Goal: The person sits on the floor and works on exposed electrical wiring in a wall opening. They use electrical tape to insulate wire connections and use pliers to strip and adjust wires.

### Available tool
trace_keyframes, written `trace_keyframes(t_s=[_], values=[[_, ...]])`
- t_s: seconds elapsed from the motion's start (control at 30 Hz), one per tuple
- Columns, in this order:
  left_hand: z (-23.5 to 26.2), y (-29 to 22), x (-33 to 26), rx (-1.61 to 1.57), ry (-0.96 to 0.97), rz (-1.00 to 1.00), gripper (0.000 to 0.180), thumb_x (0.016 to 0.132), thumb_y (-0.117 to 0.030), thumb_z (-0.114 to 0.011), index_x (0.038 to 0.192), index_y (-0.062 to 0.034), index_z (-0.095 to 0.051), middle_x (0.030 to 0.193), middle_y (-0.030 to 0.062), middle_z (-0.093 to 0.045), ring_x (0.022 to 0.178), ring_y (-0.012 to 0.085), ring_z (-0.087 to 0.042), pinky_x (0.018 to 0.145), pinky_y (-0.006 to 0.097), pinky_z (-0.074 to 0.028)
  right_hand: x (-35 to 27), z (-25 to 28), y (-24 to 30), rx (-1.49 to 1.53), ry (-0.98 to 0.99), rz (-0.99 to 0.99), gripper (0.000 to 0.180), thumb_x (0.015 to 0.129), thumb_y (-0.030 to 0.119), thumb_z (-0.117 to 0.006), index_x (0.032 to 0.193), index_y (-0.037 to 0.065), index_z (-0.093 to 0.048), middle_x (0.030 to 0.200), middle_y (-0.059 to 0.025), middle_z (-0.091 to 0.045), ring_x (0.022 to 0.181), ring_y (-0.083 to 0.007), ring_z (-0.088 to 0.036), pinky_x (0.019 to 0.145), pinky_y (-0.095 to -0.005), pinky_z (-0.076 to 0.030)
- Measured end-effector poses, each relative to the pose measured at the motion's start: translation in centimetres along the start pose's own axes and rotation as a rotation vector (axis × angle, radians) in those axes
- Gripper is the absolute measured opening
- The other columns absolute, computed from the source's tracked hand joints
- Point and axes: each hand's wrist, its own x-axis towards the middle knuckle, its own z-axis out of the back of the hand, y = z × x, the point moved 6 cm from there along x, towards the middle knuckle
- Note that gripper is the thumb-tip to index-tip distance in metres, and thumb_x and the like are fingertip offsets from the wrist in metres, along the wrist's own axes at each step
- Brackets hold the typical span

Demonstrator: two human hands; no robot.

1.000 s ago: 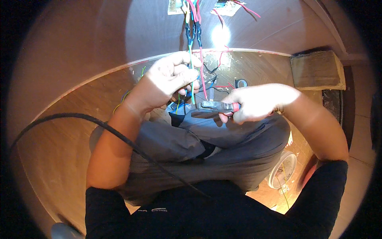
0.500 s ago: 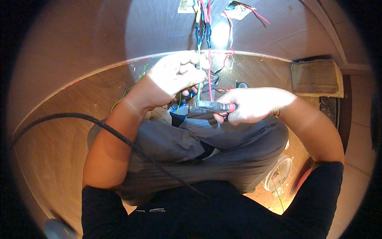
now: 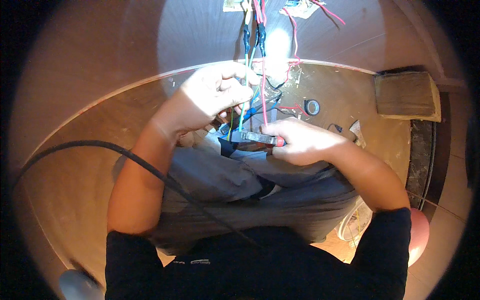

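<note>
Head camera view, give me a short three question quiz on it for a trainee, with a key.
1. True or false: the right hand holds pliers with red handles.
2. What does the left hand grip? A) the roll of black tape B) the hanging wires C) the wooden block
3. Fill in: the roll of black tape lies on the wooden ____, beyond the right hand.

Key
1. True; the metal nose points toward the left hand.
2. B; its fingers close around the hanging wires that come down from the wall. The wooden block sits untouched at the far right.
3. Floor.
</note>
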Motion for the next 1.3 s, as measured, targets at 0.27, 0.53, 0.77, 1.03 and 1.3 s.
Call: trace_keyframes(t_s=[0.27,0.53,0.77,1.03,1.3], values=[[0.8,-0.5,-0.3,0.103,0.004,0.007,0.023,0.098,-0.021,-0.065,0.117,-0.0083,-0.062,0.077,-0.0004,-0.064,0.064,0.0036,-0.055,0.055,0.019,-0.040,1.8,-0.9,-0.1,0.225,-0.010,0.111,0.023,0.080,0.014,-0.052,0.098,0.004,-0.062,0.081,-0.0203,-0.061,0.077,-0.0347,-0.057,0.073,-0.0435,-0.047],[0.9,-0.4,0.0,0.138,0.000,-0.012,0.024,0.097,-0.017,-0.065,0.119,-0.0069,-0.062,0.084,-0.0005,-0.064,0.071,0.0045,-0.060,0.057,0.020,-0.044,1.6,0.4,0.3,0.007,-0.056,0.078,0.011,0.080,0.014,-0.050,0.082,0.003,-0.050,0.074,-0.0230,-0.057,0.073,-0.0432,-0.055,0.067,-0.0482,-0.045],[0.8,-0.3,0.1,0.120,-0.023,-0.027,0.022,0.097,-0.015,-0.063,0.117,-0.0050,-0.065,0.079,-0.0003,-0.062,0.064,0.0047,-0.054,0.055,0.020,-0.043,1.6,0.4,0.5,0.015,-0.099,0.100,0.009,0.080,0.014,-0.050,0.080,0.005,-0.049,0.074,-0.0220,-0.056,0.072,-0.0418,-0.056,0.067,-0.0476,-0.045],[0.7,-0.6,0.0,0.110,0.025,-0.010,0.025,0.097,-0.017,-0.064,0.119,-0.0078,-0.062,0.081,-0.0016,-0.064,0.069,0.0032,-0.058,0.056,0.019,-0.043,1.5,0.8,0.6,0.015,-0.124,0.081,0.025,0.074,0.004,-0.055,0.098,0.001,-0.060,0.072,-0.0190,-0.055,0.068,-0.0336,-0.054,0.067,-0.0417,-0.046],[0.7,-0.5,0.0,0.121,0.008,-0.008,0.024,0.097,-0.017,-0.064,0.119,-0.0077,-0.061,0.082,-0.0018,-0.063,0.068,0.0031,-0.057,0.057,0.019,-0.044,1.6,0.9,0.8,-0.035,-0.111,0.113,0.009,0.079,0.012,-0.052,0.078,0.007,-0.045,0.069,-0.0184,-0.054,0.069,-0.0394,-0.056,0.065,-0.0463,-0.044]])
